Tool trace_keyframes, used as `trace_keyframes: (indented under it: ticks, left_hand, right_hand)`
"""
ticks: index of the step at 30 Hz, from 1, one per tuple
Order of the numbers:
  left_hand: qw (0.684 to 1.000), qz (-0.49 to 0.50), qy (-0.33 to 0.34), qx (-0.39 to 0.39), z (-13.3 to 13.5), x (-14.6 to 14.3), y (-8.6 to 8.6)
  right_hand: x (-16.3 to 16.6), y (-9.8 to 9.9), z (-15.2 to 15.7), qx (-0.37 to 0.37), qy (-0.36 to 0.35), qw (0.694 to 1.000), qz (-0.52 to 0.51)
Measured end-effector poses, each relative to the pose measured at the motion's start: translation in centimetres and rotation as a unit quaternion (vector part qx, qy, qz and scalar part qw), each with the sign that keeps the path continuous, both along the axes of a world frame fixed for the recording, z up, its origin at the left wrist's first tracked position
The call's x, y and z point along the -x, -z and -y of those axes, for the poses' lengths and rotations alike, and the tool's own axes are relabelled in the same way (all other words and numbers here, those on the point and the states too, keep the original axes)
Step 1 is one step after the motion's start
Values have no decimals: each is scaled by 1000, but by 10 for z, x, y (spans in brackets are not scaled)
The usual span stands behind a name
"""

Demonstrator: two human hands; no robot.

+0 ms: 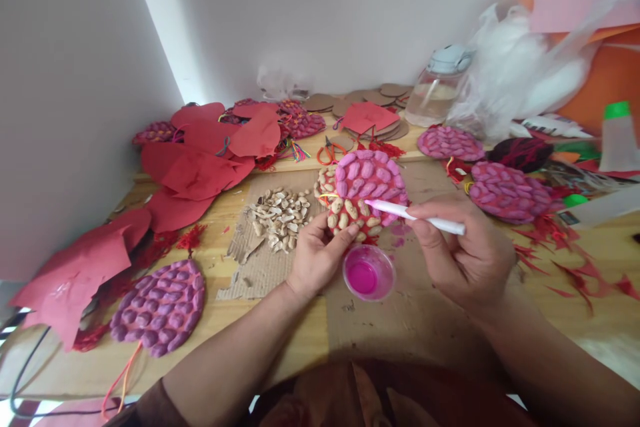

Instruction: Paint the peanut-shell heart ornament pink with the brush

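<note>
- The left hand point(320, 257) had its fingers clamped on the lower left edge of a peanut-covered piece point(371, 175), held up above the cardboard point(405, 327).
- Its upper peanuts were pink; those lower down were bare tan.
- The right hand point(463, 253) had its fingers closed round a white pen-like tool point(393, 209), pink tip at the piece's face, among peanuts; whether it touched one could not be told.
- A clear cup point(387, 275) of magenta liquid point(362, 277) stood just below the piece, near the left hand.
- Peanut shells point(280, 213) lay heaped left of the piece.
- On the wooden surface point(215, 270), a purple peanut-covered disc point(160, 307) lay to the left, red paper shapes point(200, 160) beyond it.
</note>
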State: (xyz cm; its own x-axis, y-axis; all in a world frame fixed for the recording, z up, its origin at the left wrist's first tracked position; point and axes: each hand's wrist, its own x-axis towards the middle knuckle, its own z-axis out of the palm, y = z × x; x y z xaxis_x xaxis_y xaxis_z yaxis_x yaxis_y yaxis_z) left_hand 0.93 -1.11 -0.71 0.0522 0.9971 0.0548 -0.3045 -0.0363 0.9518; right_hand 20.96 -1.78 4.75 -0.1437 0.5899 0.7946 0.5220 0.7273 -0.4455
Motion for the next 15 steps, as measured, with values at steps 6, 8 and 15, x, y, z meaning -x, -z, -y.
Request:
trace_keyframes:
  ticks: [6, 8, 15]
  left_hand:
    - [1000, 9, -6, -3, -4, 4, 3]
    - [1000, -4, -7, -8, -4, 4, 3]
    - [1000, 6, -7, -5, -4, 5, 3]
  right_hand:
    - [-1, 1, 0, -5, 2, 1000, -10]
    - [0, 0, 0, -8, -11, 1000, -12]
    - [-2, -1, -2, 9, 3, 1000, 4]
